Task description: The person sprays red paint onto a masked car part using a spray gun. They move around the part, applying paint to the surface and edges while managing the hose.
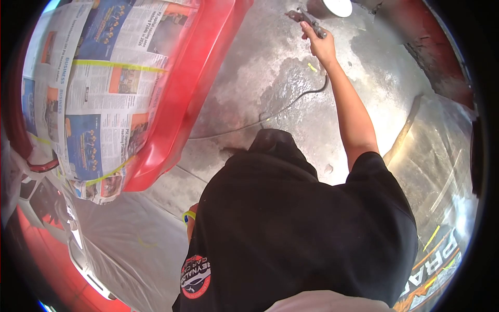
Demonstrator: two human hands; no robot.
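My right hand (323, 48) reaches out at the top of the view, its fingers wrapped round a spray gun (312, 24). A thin dark air hose (291, 104) lies on the floor and runs up behind my right forearm. My left hand is mostly hidden beside my black shirt (291, 218); a bit of skin shows there with a yellow-green band (189, 215), and its fingers cannot be seen. To the left stands a glossy red car panel (182, 78), beside newspaper (91, 99) held with yellow tape (119, 65).
A pale round container (330, 8) stands near the spray gun. The concrete floor (234, 83) has a wet-looking patch. Translucent plastic sheeting (442, 151) hangs at the right. Pale sheeting (140, 244) covers a car at the lower left.
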